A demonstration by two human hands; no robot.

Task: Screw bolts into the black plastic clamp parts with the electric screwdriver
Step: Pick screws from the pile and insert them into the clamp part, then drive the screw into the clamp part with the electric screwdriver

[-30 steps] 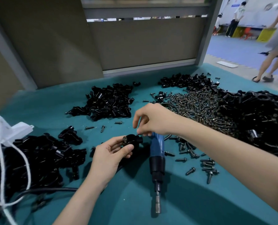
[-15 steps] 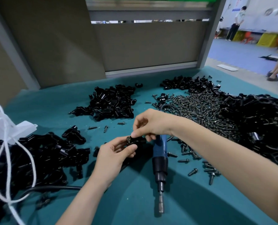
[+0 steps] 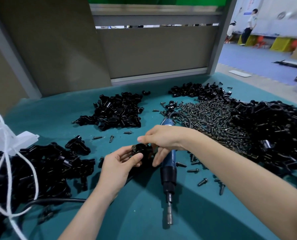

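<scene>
While left hand [image 3: 118,165] grip pinches the clamp part [image 3: 143,150], right hand [image 3: 163,139] grip curled round it, electric screwdriver [image 3: 168,170] lying beneath.

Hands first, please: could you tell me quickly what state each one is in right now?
Left hand: holding a black clamp part with a bolt in it.
Right hand: fingers curled at the same part; grip cannot be told.

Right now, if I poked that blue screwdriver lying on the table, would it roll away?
Probably a little. The blue screwdriver has a round body, so it could roll on the teal mat. Its cable at the far end would likely tug it back. It looks solid and stiff, perhaps heavy for its size.
</scene>
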